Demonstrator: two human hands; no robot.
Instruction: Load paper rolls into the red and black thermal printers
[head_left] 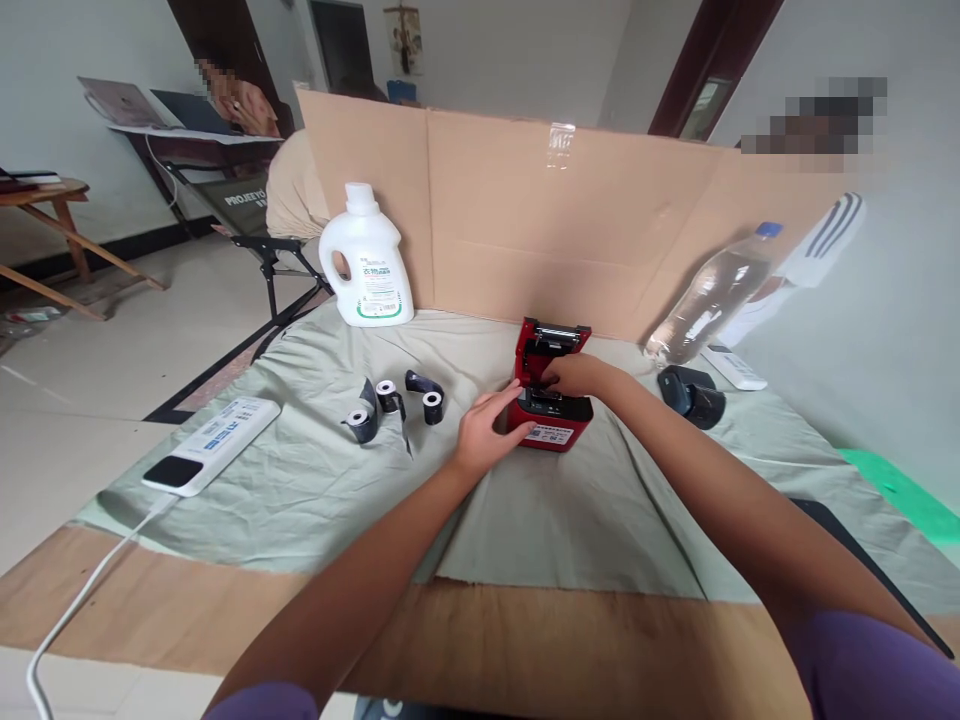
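Note:
A small red and black thermal printer [556, 425] stands upright on the cloth, its lid [556, 340] raised at the back. My left hand [486, 428] grips its left side, with the thumb at the front and the fingers along the edge. Over the open compartment, my right hand [577, 374] is curled, its fingertips reaching down inside. What those fingertips hold, if anything, is hidden. To the left lie three small paper rolls with black outer wraps: a left roll [363, 425], a middle roll [387, 396] and a right roll [433, 408], some with loose ends.
A white jug [367, 262] stands before a cardboard screen [510, 220]. A clear bottle [712, 295] leans at the back right, near a black device [691, 396]. A white power bank [214, 445] with a cable lies left. People sit or stand behind the screen.

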